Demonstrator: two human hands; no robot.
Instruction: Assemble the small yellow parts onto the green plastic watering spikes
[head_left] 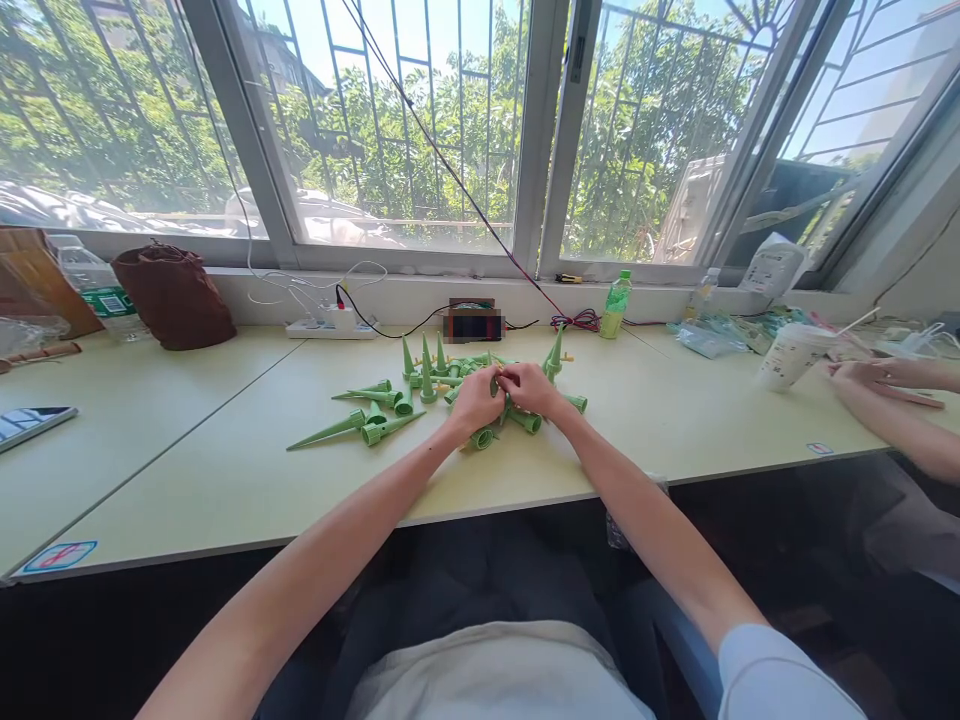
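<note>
My left hand (478,398) and my right hand (531,388) meet over a heap of green plastic spikes. Both are closed, fingertips together, around a green plastic spike that is mostly hidden by the fingers; a small yellow bit shows at the fingertips. Left of my hands, several loose spikes lie on their sides, among them a long pointed spike (330,430) and one with its open ribbed cap (390,427) facing me. Behind them stand upright spikes (427,375). To the right, another upright spike (554,355) has a yellow piece beside it.
The pale table (225,490) runs below the windows. At the back are a power strip (330,325), a small dark device (477,323) and a green bottle (615,304). A white cup (793,357) and another person's hands (862,380) are at right; a phone (34,425) lies left.
</note>
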